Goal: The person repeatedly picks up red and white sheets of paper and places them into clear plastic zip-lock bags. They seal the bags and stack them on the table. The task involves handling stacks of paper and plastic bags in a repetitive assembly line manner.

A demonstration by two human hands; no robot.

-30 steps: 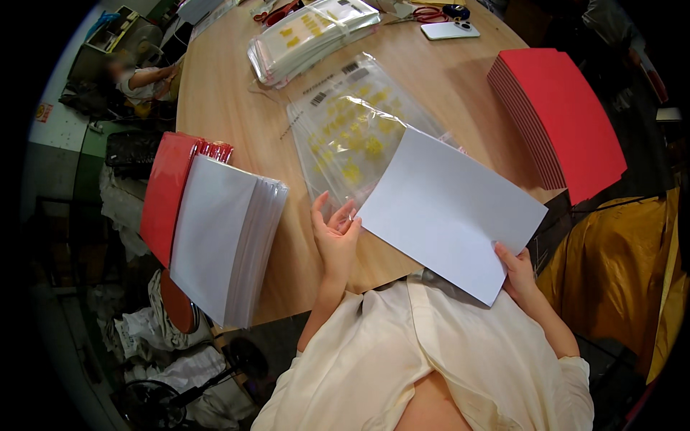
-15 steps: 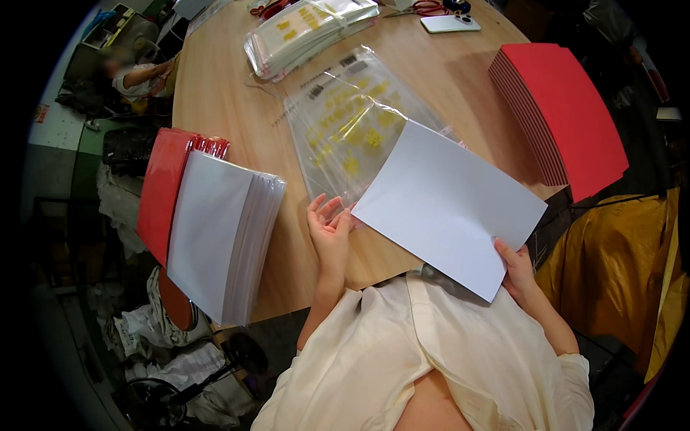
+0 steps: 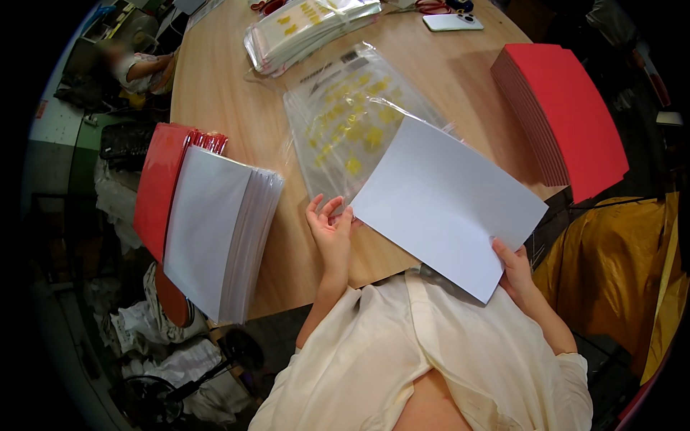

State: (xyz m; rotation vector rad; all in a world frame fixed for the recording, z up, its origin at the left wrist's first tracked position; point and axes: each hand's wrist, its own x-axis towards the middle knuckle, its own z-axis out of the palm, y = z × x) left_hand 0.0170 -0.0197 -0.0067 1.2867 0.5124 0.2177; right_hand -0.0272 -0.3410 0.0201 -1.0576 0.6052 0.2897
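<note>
A stiff white card sheet [image 3: 451,208] slants over the table's near edge. My right hand [image 3: 513,267] grips its lower right side, thumb on top and fingers underneath. The sheet's far end lies over a clear plastic bag [image 3: 345,136] with yellow print, flat on the table; whether it is inside the bag's mouth I cannot tell. At the sheet's left corner, my left hand [image 3: 332,228] is closed with thumb and index finger on the bag's near edge, the other fingers curled upward.
On the left stand bagged white sheets [image 3: 215,223] beside bagged red ones [image 3: 164,187]. A pile of red card [image 3: 568,115] sits at the right. Farther back are more clear bags [image 3: 305,32], a white phone [image 3: 453,22] and red-handled scissors [image 3: 431,6]. Another person [image 3: 144,72] sits at far left.
Both hands keep nearly the same places, with the sheet shifted only very slightly. The bag under it has moved a little and its glare has changed.
</note>
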